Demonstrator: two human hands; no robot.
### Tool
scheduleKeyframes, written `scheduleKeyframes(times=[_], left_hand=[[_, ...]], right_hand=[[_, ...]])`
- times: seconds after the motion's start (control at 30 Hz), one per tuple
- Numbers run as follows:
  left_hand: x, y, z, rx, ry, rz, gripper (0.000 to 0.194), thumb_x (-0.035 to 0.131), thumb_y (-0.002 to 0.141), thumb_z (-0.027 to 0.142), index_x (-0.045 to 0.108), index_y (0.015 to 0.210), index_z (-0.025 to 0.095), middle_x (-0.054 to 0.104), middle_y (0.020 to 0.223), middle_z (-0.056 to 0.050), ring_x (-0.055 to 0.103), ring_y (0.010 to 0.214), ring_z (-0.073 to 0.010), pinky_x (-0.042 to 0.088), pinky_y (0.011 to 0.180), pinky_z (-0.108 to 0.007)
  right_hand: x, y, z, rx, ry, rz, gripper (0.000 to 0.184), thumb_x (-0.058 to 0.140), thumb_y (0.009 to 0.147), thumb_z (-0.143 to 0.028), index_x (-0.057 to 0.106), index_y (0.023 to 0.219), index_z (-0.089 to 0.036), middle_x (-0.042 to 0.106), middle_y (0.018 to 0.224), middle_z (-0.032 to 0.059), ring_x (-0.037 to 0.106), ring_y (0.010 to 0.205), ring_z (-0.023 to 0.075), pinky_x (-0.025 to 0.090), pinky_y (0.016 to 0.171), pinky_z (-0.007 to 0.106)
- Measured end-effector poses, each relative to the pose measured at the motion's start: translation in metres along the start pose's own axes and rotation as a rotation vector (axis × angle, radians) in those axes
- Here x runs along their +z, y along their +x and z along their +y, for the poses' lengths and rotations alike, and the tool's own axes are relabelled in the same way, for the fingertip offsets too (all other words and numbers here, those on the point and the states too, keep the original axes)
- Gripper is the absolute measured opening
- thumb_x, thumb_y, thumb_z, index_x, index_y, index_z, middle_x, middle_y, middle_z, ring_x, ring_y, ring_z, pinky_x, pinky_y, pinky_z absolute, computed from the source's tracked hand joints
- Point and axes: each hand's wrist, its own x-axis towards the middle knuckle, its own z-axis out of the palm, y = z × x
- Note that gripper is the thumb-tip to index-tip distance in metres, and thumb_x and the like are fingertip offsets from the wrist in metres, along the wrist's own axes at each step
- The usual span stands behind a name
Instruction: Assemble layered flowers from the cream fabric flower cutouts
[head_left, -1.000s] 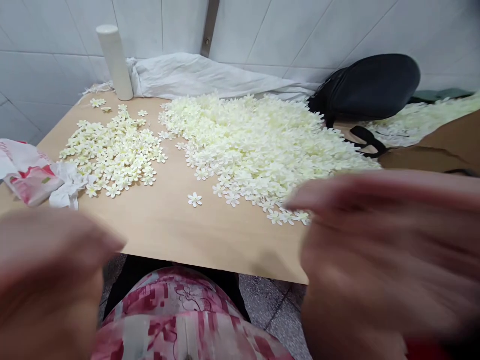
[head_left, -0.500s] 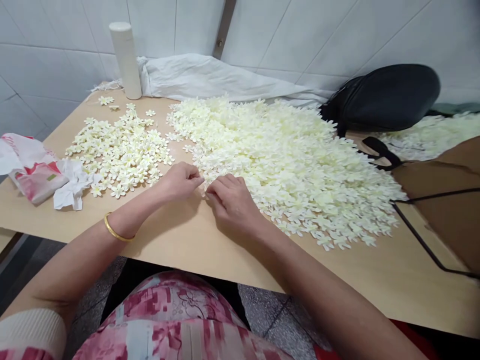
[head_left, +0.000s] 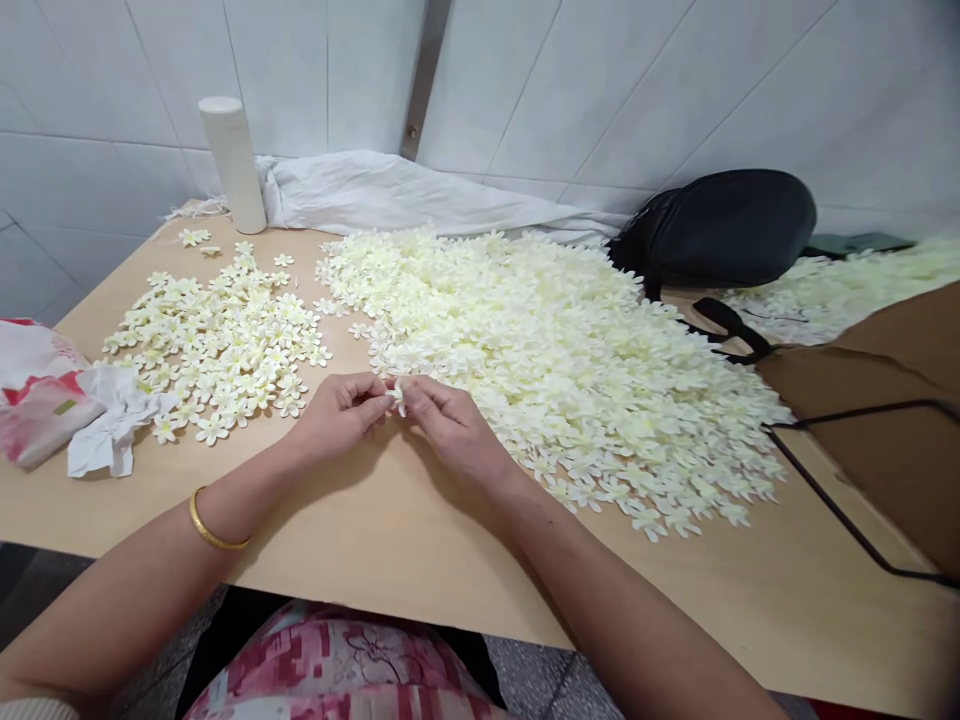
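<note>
Between my two hands, just above the table [head_left: 345, 560], is a small white artificial flower [head_left: 397, 400]. My left hand [head_left: 349, 410] pinches it from the left, thumb against curled fingers. From the right, my right hand [head_left: 450, 425] grips it with thumb and fingertips. The fingers partly cover the flower. A large heap of pale cream flowers [head_left: 540, 350] spreads just behind and to the right of my right hand. A smaller pile of similar flowers with yellow centres [head_left: 232, 340] lies to the left, beyond my left hand.
A white cylinder bottle [head_left: 234, 165] stands at the back left beside a bundled white cloth [head_left: 390, 190]. Crumpled tissue and a red-white wrapper [head_left: 45, 390] lie at left. A black bag [head_left: 727, 230] and a brown paper bag [head_left: 877, 420] are at right.
Blurred hands held apart near the camera came down to the table by the heap's front edge. They now meet slightly further left, with a flower between the fingertips. The view also tilted.
</note>
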Motion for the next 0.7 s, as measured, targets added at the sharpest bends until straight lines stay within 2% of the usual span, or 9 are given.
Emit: scheduleKeyframes(times=[0.07, 0.17, 0.33, 0.43, 0.7], left_hand=[[0.0029, -0.0011, 0.0000, 0.003, 0.076, 0.018, 0.020, 0.052, 0.075, 0.024, 0.049, 0.057, 0.015, 0.044, 0.050, 0.004, 0.038, 0.049, -0.0067, 0.029, 0.049, -0.022], [0.0060, -0.0016, 0.0001, -0.019, 0.123, 0.036, 0.021, 0.053, 0.075, 0.025, 0.049, 0.057, 0.015, 0.045, 0.050, 0.004, 0.037, 0.049, -0.0070, 0.028, 0.048, -0.022], [0.0089, 0.0012, 0.0004, -0.041, -0.080, 0.030, 0.012, 0.057, 0.073, 0.024, 0.054, 0.067, 0.014, 0.048, 0.054, 0.004, 0.042, 0.049, -0.0065, 0.033, 0.050, -0.022], [0.0100, 0.0026, -0.0011, -0.035, -0.212, -0.013, 0.015, 0.062, 0.070, 0.027, 0.057, 0.075, 0.013, 0.053, 0.059, 0.003, 0.046, 0.050, -0.0069, 0.037, 0.051, -0.022], [0.0097, 0.0004, -0.0024, -0.012, -0.258, -0.033, 0.015, 0.063, 0.071, 0.026, 0.056, 0.065, 0.013, 0.051, 0.054, 0.002, 0.045, 0.048, -0.0067, 0.036, 0.050, -0.022]], right_hand=[[0.0003, 0.0006, -0.0004, 0.053, 0.077, -0.014, 0.025, 0.049, 0.082, -0.037, 0.054, 0.069, -0.018, 0.049, 0.062, -0.0017, 0.044, 0.058, 0.0106, 0.037, 0.055, 0.024], [0.0006, 0.0005, -0.0007, 0.102, 0.087, 0.070, 0.016, 0.054, 0.078, -0.032, 0.053, 0.068, -0.018, 0.047, 0.059, -0.0033, 0.038, 0.053, 0.0091, 0.032, 0.050, 0.023], [0.0006, 0.0001, -0.0010, 0.077, 0.007, 0.115, 0.020, 0.049, 0.081, -0.031, 0.047, 0.065, -0.019, 0.043, 0.058, -0.0039, 0.037, 0.054, 0.0094, 0.031, 0.052, 0.024], [0.0021, -0.0005, -0.0006, 0.078, 0.006, 0.107, 0.022, 0.047, 0.082, -0.033, 0.044, 0.065, -0.019, 0.043, 0.059, -0.0037, 0.039, 0.056, 0.0098, 0.033, 0.054, 0.024], [0.0069, -0.0030, 0.0019, 0.067, -0.028, 0.122, 0.032, 0.044, 0.085, -0.040, 0.041, 0.060, -0.019, 0.042, 0.055, -0.0036, 0.039, 0.053, 0.0097, 0.033, 0.053, 0.024]])
